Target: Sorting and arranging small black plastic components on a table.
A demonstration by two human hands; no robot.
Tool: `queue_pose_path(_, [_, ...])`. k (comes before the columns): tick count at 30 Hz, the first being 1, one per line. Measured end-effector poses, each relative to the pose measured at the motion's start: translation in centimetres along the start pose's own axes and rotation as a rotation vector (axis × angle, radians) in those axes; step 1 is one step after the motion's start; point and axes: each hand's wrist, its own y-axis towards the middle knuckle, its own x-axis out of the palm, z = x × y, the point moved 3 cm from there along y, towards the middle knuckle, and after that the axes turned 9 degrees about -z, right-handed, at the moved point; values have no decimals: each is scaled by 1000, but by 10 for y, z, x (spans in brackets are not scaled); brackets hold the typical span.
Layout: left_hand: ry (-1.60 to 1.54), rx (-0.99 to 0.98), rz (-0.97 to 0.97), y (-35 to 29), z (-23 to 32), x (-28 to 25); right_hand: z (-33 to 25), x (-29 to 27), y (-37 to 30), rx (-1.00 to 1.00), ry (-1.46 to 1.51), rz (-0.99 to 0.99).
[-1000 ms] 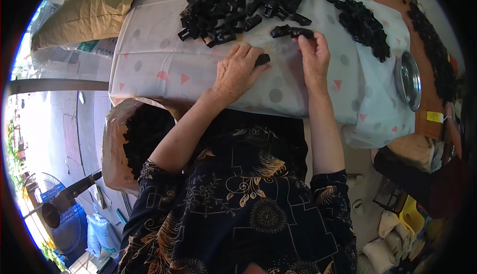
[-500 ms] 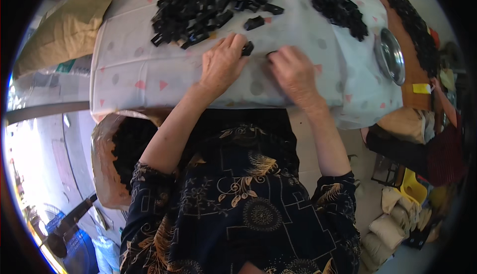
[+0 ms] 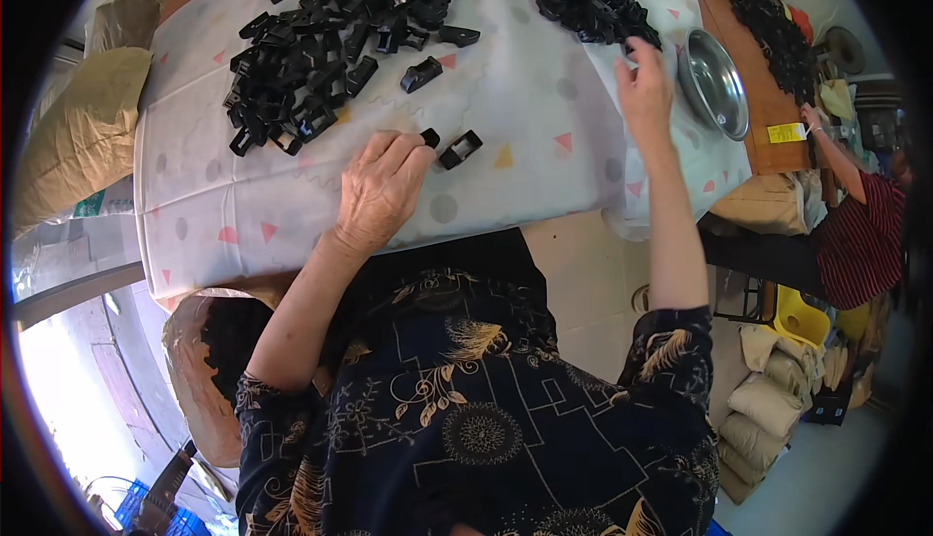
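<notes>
My left hand (image 3: pixel 382 188) is closed around a small black plastic part, whose dark end (image 3: pixel 430 138) pokes out past the fingertips just above the tablecloth. Right beside it lies another black part (image 3: pixel 460 149) with an oblong opening. My right hand (image 3: pixel 645 94) reaches to the near edge of the smaller pile of black parts (image 3: pixel 588 0), thumb and fingers apart, and I see nothing between them. A larger heap of the same parts (image 3: pixel 330 45) spreads over the far left of the table, with one loose part (image 3: pixel 421 74) at its near right side.
A shiny metal bowl (image 3: pixel 714 84) stands at the right of the patterned white tablecloth (image 3: pixel 544 186). An open sack of dark things (image 3: pixel 199 380) is below the table's left edge. Another person (image 3: pixel 860 244) is at the right, near a long row of black parts (image 3: pixel 763 26).
My right hand has moved right and away from me to the smaller pile. A black part now lies beside my left hand. The whole view has shifted somewhat.
</notes>
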Motion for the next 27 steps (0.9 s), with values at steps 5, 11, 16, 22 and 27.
queue_pose_path(5, [-124,-71,1,5,-2,-2,52,10,34,25,-319,-140])
queue_pose_path(11, [-275,-242,28,0,-8,-4,67,20,38,113,-418,-218])
queue_pose_path(16, [-87,-181,83,-1,-3,-7,76,21,32,90,-485,-235])
queue_pose_path(22, [156,114,-131,17,15,-1,78,8,18,128,-84,-210])
queue_pose_path(27, [239,250,-305,38,12,-5,47,5,-5,121,344,-330])
